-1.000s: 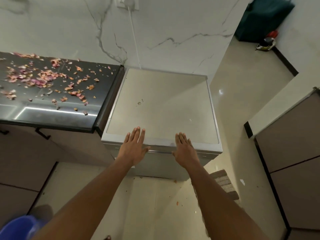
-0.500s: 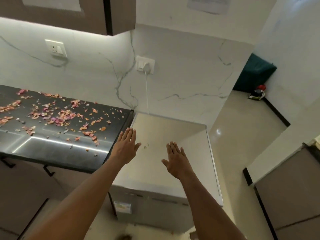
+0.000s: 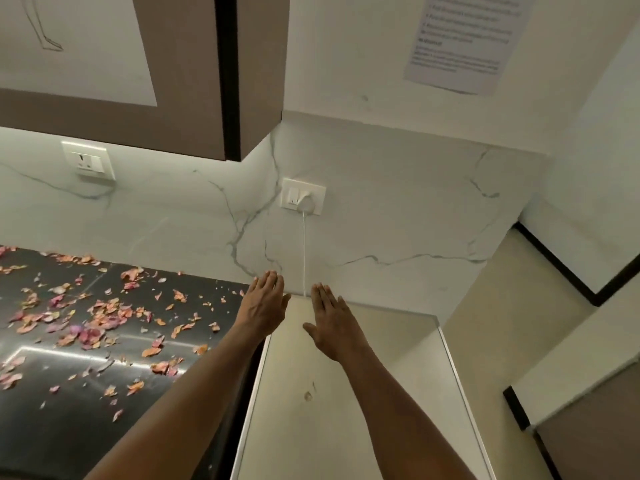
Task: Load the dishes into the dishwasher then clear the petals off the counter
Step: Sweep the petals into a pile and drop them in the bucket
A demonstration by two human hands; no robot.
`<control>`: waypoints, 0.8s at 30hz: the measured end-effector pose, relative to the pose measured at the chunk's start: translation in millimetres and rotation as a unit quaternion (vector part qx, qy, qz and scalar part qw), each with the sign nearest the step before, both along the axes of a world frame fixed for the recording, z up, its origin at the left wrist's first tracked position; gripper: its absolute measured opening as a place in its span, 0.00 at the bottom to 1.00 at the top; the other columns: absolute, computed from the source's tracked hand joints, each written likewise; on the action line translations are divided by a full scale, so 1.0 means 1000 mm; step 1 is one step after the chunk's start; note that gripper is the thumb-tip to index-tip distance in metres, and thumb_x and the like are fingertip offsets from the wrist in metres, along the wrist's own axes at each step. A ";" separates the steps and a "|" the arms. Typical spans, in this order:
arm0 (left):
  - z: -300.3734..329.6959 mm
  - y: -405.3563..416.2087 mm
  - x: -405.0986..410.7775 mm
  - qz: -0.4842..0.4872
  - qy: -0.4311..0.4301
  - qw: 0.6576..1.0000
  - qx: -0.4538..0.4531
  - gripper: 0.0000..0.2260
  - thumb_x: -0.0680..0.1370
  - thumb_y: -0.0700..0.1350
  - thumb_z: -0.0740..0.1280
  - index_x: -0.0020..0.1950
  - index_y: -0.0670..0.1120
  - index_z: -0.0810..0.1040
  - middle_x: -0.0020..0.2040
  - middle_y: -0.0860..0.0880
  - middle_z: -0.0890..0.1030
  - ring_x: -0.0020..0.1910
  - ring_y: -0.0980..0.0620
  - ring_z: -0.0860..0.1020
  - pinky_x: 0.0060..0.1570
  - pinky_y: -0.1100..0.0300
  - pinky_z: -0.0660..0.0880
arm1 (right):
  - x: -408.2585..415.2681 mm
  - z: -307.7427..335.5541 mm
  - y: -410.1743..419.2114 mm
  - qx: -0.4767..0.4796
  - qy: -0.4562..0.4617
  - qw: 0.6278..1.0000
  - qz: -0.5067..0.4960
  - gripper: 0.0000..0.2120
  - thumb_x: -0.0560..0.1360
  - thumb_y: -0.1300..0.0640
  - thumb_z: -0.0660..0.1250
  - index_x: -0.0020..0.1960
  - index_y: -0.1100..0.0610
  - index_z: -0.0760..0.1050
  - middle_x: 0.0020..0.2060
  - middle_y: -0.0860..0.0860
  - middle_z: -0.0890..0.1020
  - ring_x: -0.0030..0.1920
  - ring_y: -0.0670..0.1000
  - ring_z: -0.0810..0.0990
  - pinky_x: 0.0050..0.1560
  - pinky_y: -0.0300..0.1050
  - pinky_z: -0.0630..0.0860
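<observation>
The dishwasher [image 3: 408,393] shows only its pale flat top, at the lower middle, beside the black counter [image 3: 62,420]. Pink and orange petals [image 3: 90,327] lie scattered over the counter's back and middle. My left hand [image 3: 265,303] is stretched forward with straight fingers over the gap between counter and dishwasher. My right hand [image 3: 334,322] reaches out flat above the dishwasher's back left corner. Neither hand holds anything. No dishes are in view.
A white cord [image 3: 304,251] runs from a wall socket [image 3: 304,196] down behind the dishwasher. A brown wall cabinet [image 3: 194,74] hangs above the counter. A second socket [image 3: 88,161] sits on the marble wall, and a printed sheet [image 3: 460,39] at the upper right.
Both hands have lifted off the dishwasher's front edge and moved forward toward the wall. The view has tilted up, so the dishwasher's front and the floor have dropped out of sight.
</observation>
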State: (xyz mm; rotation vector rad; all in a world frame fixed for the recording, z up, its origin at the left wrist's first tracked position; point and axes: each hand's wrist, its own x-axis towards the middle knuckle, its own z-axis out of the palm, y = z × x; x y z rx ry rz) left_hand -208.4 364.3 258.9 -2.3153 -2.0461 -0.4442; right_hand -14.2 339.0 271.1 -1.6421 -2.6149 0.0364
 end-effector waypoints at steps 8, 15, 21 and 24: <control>0.024 0.072 -0.051 0.019 -0.058 0.998 0.019 0.24 0.85 0.49 0.59 0.77 0.38 0.63 0.79 0.37 0.63 0.80 0.40 0.58 0.79 0.45 0.55 | -0.078 0.036 0.099 -0.009 0.051 0.999 -0.009 0.42 0.85 0.47 0.60 0.82 0.59 0.33 0.83 0.55 0.40 0.81 0.57 0.57 0.76 0.52 0.64; 0.014 0.088 -0.067 0.037 -0.143 0.989 0.012 0.19 0.84 0.48 0.60 0.71 0.37 0.71 0.69 0.38 0.74 0.68 0.39 0.73 0.69 0.47 0.69 | -0.115 0.060 0.173 -0.006 0.089 0.994 -0.070 0.45 0.82 0.56 0.62 0.81 0.59 0.29 0.83 0.54 0.38 0.56 0.59 0.79 0.46 0.52 0.76; -0.007 0.085 -0.071 0.093 -0.256 0.961 -0.044 0.20 0.85 0.48 0.59 0.74 0.40 0.68 0.71 0.41 0.72 0.70 0.43 0.70 0.69 0.50 0.67 | -0.130 0.059 0.201 0.005 0.094 0.992 -0.089 0.46 0.81 0.58 0.62 0.81 0.60 0.28 0.82 0.53 0.35 0.53 0.59 0.79 0.42 0.51 0.71; -0.014 0.087 -0.074 0.099 -0.269 0.957 -0.054 0.21 0.85 0.48 0.59 0.76 0.40 0.67 0.73 0.41 0.70 0.72 0.43 0.69 0.70 0.49 0.67 | -0.132 0.049 0.204 0.018 0.084 0.992 -0.097 0.48 0.79 0.60 0.63 0.81 0.61 0.28 0.82 0.53 0.34 0.52 0.58 0.77 0.42 0.51 0.72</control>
